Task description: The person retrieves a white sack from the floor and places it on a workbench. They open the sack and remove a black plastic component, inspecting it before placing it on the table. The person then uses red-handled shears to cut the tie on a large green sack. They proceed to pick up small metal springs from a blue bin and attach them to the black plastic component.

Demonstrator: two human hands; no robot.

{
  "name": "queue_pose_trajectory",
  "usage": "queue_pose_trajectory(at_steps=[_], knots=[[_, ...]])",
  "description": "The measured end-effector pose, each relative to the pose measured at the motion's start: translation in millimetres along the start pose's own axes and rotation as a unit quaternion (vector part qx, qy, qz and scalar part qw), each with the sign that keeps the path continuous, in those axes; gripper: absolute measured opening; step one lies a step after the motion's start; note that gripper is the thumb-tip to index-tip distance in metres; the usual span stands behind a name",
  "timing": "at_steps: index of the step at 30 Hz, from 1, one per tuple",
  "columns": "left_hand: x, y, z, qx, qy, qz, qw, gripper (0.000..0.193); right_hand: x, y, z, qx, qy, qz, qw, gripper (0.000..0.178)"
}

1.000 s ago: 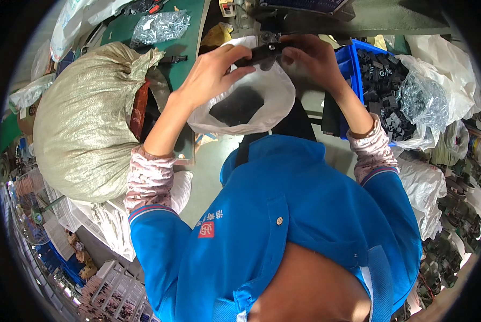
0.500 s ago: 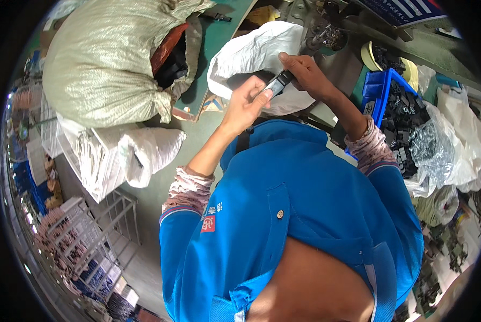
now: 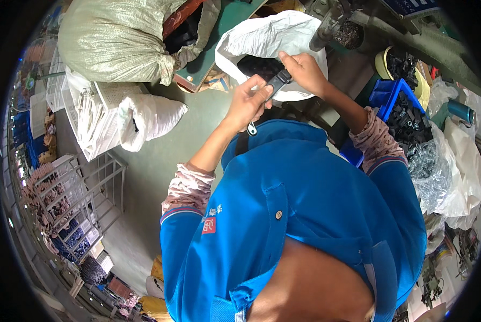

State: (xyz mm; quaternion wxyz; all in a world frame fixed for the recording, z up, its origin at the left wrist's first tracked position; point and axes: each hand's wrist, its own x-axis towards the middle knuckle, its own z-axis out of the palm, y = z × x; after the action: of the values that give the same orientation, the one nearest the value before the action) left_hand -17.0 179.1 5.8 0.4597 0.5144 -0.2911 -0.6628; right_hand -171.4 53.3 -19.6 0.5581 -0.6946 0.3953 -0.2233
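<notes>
My left hand [image 3: 249, 101] is closed around a black buckle-like piece [image 3: 277, 81], an elongated part with a blocky far end. A metal strip with a hole [image 3: 252, 129] sticks out below that hand and looks like part of the same piece. My right hand [image 3: 307, 77] is at the blocky end, its thumb raised and its other fingers curled at the piece, partly hidden. Both hands are over the near side of an open white sack [image 3: 270, 29], with dark parts [image 3: 257, 65] inside it.
A large pale green woven sack [image 3: 114, 43] stands on a green table [image 3: 235, 24] at the left. Below it are white crates [image 3: 93, 131] and a smaller white sack [image 3: 154, 121]. On the right are a blue bin [image 3: 383, 96] of black parts, a yellow tub [image 3: 383, 59] and plastic bags [image 3: 450, 177].
The view has shifted, so the sacks and bins appear elsewhere. The piece has tilted in my hands: its shiny grey face looks darker, and the metal end now shows below my left hand.
</notes>
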Motion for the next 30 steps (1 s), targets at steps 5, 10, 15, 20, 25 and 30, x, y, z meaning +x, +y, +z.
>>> queue_pose_trajectory(at_steps=[5, 10, 15, 20, 25, 30], knots=[[-15.9, -2.0, 8.4, -0.025, -0.005, -0.006, 1.0, 0.013, -14.7, -15.4, -4.7, 0.193, -0.094, 0.147, 0.966, 0.044], [-18.1, 7.4, 19.6, -0.083, -0.002, 0.013, 0.996, 0.015, -19.0, -18.9, -3.3, 0.454, -0.159, 0.24, 0.843, 0.042], [-16.4, 9.2, 24.0, -0.138, -0.006, 0.035, 0.99, 0.015, -17.9, -16.4, 1.9, 0.569, -0.225, 0.265, 0.745, 0.047], [-11.0, -0.6, 11.4, -0.275, -0.017, -0.069, 0.959, 0.02, -16.4, -21.8, -8.1, 0.433, -0.214, 0.363, 0.797, 0.052], [-8.4, -13.0, -6.2, -0.422, -0.118, -0.152, 0.886, 0.033, -17.8, -25.6, -31.8, 0.355, -0.348, 0.305, 0.812, 0.051], [-6.5, -21.3, -11.6, -0.442, -0.153, -0.197, 0.862, 0.036, -26.0, -28.3, -31.7, 0.335, -0.353, 0.342, 0.804, 0.054]])
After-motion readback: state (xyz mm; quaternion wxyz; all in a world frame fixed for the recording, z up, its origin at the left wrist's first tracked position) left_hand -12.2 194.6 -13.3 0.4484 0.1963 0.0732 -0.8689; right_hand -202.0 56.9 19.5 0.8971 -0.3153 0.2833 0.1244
